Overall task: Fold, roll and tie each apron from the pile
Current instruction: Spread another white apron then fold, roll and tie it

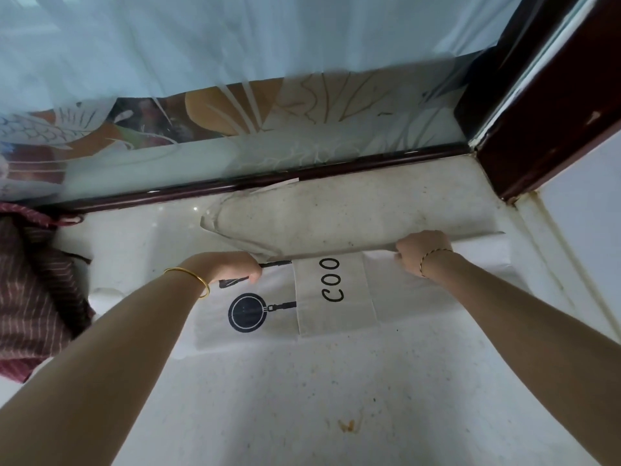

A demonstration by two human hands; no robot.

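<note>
A white apron (336, 227) with a black pan print and the letters "COO" lies across the pale speckled counter (302, 398). Its far part is lifted into a long fold above the printed part. My left hand (235, 265) grips the fold's left end near the pan print. My right hand (420, 250) grips the fold's right end. Both hands pinch the cloth edge. A dark red striped apron pile (33, 297) sits at the left edge of the counter.
A dark wooden window frame (268, 179) runs along the counter's far side, with a curtain and patterned glass (235, 112) behind it. A dark wooden post (537, 112) stands at the right. An orange stain (347, 425) marks the near counter.
</note>
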